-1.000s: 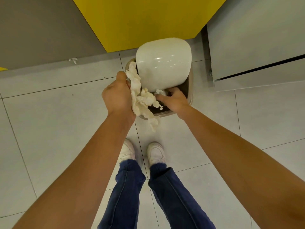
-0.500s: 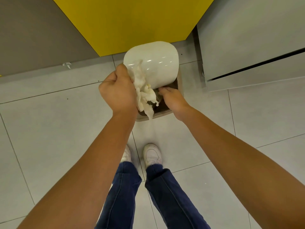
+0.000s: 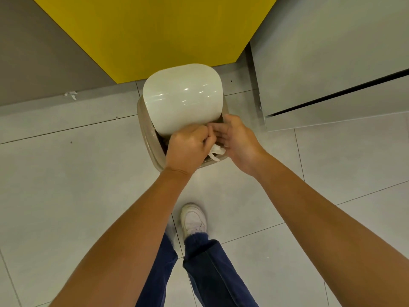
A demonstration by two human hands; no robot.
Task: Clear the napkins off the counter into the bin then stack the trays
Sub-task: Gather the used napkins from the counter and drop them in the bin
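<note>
Change: both hands have closed on the bin's mouth since half a second ago. The left one, then up beside the lid, is now down at the opening, and far less white paper shows.
Bin: one, beige, standing on the floor tiles against the yellow panel, its near rim towards me.
Lid: one, a white swing flap, tilted. Its lower edge sits just above the knuckles, and the dark gap under it is the way in.
Left hand: clenched round the napkins, knuckles up, right over the opening.
Right hand: fingers fairly straight, touching the wad and the left fingertips from the right side. I see it gripping nothing.
Napkins: one crumpled wad, sheets too bunched to count, peeking out between the two hands, with a tail trailing towards me over the near rim.
Scrap: one small white bit on the floor, well left of the bin. I cannot tell what it is.
Relation: the opening lies ahead of and below the left fist, while the wad's loose tail points the other way, back at me. I judge the left hand must push forward and let go, and the right, just beside it, is placed to tuck the tail in.
Tally: one bin, one lid, two hands, one wad, one scrap, and no trays in view.
</note>
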